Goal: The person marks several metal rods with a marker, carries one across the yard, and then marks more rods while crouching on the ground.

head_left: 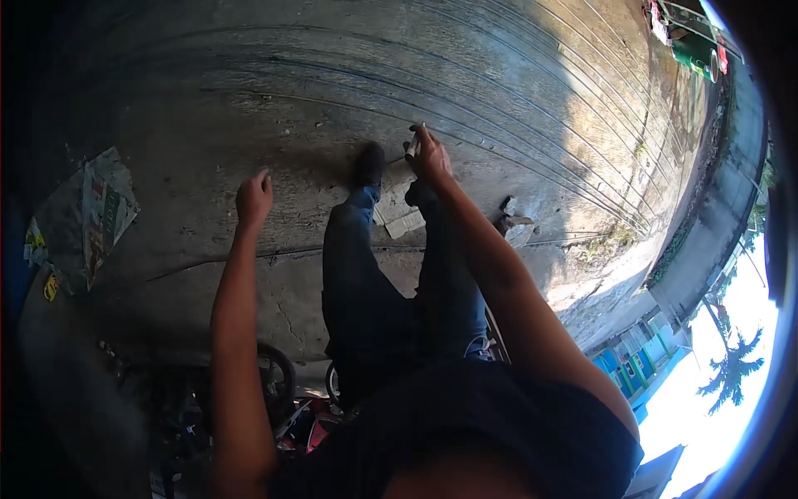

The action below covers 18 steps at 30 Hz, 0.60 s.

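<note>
While the right hand (431, 158) closes around a small pale cylinder (412, 145) at twelve o'clock of the jeans-clad legs (391, 291), the left hand (253, 198) hangs empty, fingers loosely curled, at nine o'clock above the concrete ground (515, 100)

One head-worn fisheye view, looking steeply down the wearer's own body.

The camera sits above the dark shirt (465, 432) and faces down past both bare forearms and the blue-jeaned legs (374, 291) to the grey, grooved concrete floor (249, 108). The wide lens bends the scene, so a strip of bright sky and distant buildings curls along the right edge. The arms are close; the floor lies farther off.
</note>
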{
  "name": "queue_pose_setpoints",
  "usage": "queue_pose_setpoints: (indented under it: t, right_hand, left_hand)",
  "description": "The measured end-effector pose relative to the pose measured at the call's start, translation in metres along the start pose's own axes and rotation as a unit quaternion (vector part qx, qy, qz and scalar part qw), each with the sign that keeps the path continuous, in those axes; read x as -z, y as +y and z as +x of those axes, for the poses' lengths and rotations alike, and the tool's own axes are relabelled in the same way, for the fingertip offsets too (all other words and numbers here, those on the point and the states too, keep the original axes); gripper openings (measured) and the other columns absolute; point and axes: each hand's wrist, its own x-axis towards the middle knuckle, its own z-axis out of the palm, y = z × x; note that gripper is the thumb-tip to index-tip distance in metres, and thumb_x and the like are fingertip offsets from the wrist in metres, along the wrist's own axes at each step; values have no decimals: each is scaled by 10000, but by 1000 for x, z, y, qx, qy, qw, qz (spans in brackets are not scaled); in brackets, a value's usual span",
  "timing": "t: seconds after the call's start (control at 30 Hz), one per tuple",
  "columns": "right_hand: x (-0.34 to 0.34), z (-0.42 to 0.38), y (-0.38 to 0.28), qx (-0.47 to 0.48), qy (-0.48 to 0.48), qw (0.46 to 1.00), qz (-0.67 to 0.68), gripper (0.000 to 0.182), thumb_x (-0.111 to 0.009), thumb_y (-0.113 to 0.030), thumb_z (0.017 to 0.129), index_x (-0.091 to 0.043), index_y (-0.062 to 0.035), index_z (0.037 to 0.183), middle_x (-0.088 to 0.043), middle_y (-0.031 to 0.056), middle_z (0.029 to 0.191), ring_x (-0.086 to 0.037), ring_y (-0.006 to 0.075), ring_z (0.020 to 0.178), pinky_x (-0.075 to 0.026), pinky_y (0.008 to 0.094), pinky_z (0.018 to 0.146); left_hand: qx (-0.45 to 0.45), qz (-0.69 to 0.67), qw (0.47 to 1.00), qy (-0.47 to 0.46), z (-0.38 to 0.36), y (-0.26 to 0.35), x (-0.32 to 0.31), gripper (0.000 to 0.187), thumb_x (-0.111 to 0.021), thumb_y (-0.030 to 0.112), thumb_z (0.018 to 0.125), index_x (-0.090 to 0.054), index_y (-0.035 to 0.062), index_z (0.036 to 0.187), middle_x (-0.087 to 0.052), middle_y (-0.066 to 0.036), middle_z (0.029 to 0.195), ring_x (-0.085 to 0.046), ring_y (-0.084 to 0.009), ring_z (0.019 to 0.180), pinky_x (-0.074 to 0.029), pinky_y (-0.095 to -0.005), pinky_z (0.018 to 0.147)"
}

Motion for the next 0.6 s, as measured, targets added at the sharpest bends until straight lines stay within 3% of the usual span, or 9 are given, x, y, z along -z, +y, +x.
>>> queue_pose_setpoints:
  t: [0.1,0.2,0.33,0.43,0.6]
  right_hand:
    - [-4,19,-79,5,30,999,-13,420,-742,-203,886,-588,-89,1261,-699,244,1106,-687,449,1007,-552,496,808]
    - [-30,50,-134,47,45,997,29,417,-703,-215,899,-585,-87,1279,-691,250,1129,-675,456,1033,-546,512,845]
    - [-64,99,-192,44,38,996,62,377,-650,-228,942,-585,-81,1284,-679,263,1167,-654,469,1072,-538,525,876]
    - [-103,135,-216,25,26,997,69,348,-635,-259,978,-589,-90,1280,-686,269,1151,-652,480,1066,-531,532,880]
    - [-172,170,-261,-10,-29,999,39,315,-649,-211,973,-596,-87,1258,-695,288,1104,-654,492,1055,-525,529,866]
  left_hand:
    - [-85,-10,994,70,7,12,47,314,-579,196,1027,-675,45,1285,-734,-170,1031,-711,-351,899,-576,-474,788]
    - [-115,-21,991,67,38,19,93,280,-569,165,1013,-682,41,1238,-715,-178,1094,-686,-384,986,-559,-478,850]
    - [-147,-39,988,15,99,19,141,284,-541,166,1021,-687,30,1223,-713,-199,1143,-684,-390,1042,-541,-486,897]
    - [-111,-71,990,-50,135,22,189,307,-536,185,1025,-691,27,1239,-717,-214,1152,-681,-398,1064,-546,-470,903]
    - [-164,-91,982,3,175,-66,235,303,-580,209,1009,-685,37,1234,-734,-218,1034,-701,-402,967,-558,-478,868]
